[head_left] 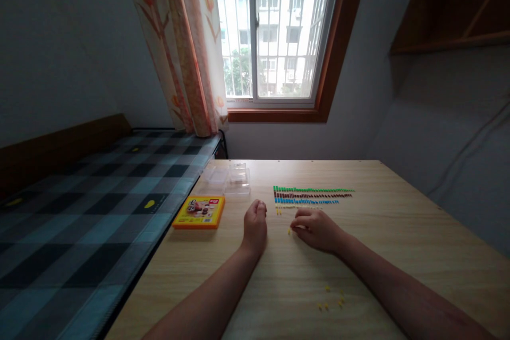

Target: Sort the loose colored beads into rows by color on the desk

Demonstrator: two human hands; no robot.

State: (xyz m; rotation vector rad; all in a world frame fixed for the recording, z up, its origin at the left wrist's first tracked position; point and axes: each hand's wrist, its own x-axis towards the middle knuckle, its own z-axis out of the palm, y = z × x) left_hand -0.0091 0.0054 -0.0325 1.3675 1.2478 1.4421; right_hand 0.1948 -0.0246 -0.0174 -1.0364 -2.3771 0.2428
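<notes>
My left hand [255, 226] is closed in a loose fist, thumb upward, resting on the table; whatever may be inside it is hidden. To its right, my right hand [316, 229] pinches its fingertips at a small yellow block [289, 231], low over the tabletop. Just beyond the hands lie rows of tiny blocks: a green row [295, 189], a brown row [295, 196], a blue row [295, 201] and a pale row [295, 206]. Two yellow blocks [279, 211] stand at the left end, in front of the pale row.
Several loose yellow blocks [326, 306] lie scattered near me, between my forearms. A yellow-orange box [199, 212] sits at the table's left, with clear plastic cases [227, 178] behind it. A bed [91, 212] runs along the wooden table's [398, 234] left edge.
</notes>
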